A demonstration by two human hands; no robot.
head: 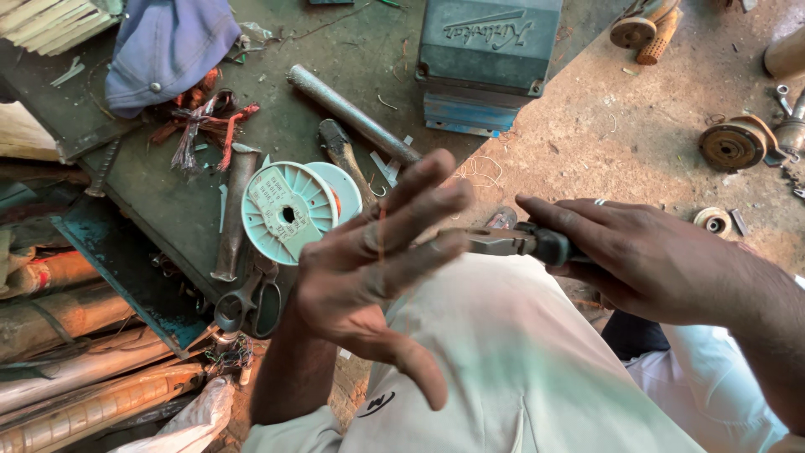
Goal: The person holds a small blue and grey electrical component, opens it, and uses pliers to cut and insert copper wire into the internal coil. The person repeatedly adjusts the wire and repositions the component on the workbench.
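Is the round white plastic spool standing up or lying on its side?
On its side. The round white plastic spool shows its ribbed flat end and centre hole facing the camera, resting on the dark green metal workbench.

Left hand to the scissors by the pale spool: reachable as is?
Probably yes. The left hand is raised, fingers spread, with a thin copper wire across them; the scissors lie just beside its wrist on the green bench, nothing between. It would likely have to let the wire go first.

A pale green, ribbed spool [288, 213] is seen beside a lavender-blue cap [168, 46], a blue-grey metal casing [486, 50] and red-and-grey frayed wire strands [205, 122].
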